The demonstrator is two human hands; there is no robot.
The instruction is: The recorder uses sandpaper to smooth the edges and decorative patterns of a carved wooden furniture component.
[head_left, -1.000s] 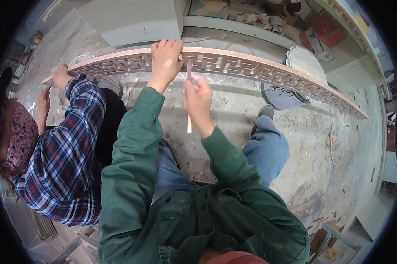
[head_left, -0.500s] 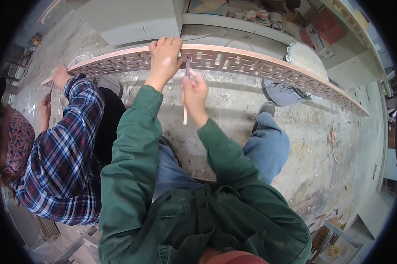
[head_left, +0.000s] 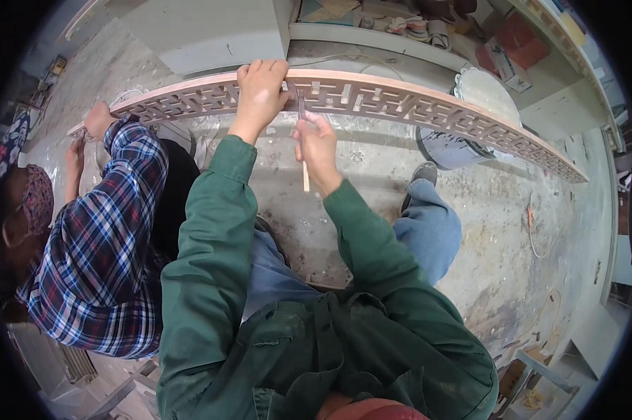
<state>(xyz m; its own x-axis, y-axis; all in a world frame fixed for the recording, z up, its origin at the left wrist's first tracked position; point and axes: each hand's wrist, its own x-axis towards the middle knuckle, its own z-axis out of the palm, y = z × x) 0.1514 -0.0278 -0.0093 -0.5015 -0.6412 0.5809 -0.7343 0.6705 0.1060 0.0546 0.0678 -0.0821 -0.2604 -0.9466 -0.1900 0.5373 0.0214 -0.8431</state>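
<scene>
A long, narrow carved wooden lattice panel [head_left: 393,100], pinkish along its top edge, stretches across the view and bends with the lens. My left hand [head_left: 261,94] is closed over that top edge, left of the panel's middle. Just to the right and nearer to me, my right hand [head_left: 317,148] pinches a thin stick [head_left: 306,179]. The stick's dark upper end reaches the lattice beside my left fingers; its pale lower end pokes out below my hand. Whether its tip enters an opening is too small to tell.
At left a co-worker in a plaid shirt [head_left: 113,231] has a hand [head_left: 97,120] on the panel's left end. A paint-stained bucket [head_left: 449,148] stands beneath its right part. Cabinets [head_left: 211,35] and a cluttered shelf [head_left: 393,28] lie beyond; a cord [head_left: 534,234] crosses the floor.
My right hand has shifted slightly right, and the stick's lower end has swung right and a little up. My left hand stays on the panel. The co-worker's head has moved.
</scene>
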